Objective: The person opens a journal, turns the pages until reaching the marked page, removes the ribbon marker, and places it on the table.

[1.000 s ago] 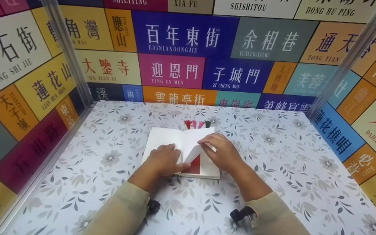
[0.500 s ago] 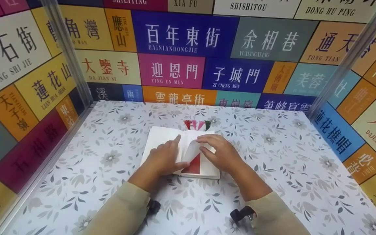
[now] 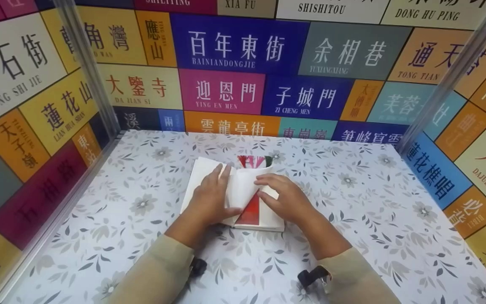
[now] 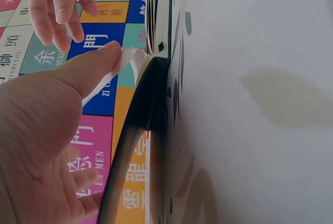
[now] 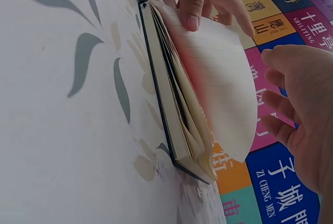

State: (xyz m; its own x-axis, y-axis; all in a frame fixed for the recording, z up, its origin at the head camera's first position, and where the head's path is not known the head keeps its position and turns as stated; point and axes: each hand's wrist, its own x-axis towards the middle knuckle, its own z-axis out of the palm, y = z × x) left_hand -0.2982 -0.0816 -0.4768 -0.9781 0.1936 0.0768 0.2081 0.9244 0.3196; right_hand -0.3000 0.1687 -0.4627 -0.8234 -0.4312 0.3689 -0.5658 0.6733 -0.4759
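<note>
Fingers (image 3: 223, 175) of my left hand (image 3: 209, 198) extend over the notebook (image 3: 273, 223) open on the worktop (image 3: 243, 266), thumb (image 4: 99, 65) against its raised leaf (image 3: 241, 185); my relaxed right hand (image 3: 286, 196) holds nothing. I judge it mid-turn, next needing guidance leftward.

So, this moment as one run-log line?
left hand: thumb on raised page | right hand: near page, gripping nothing | notebook: open on floral tabletop | red item: partly under raised page
</note>
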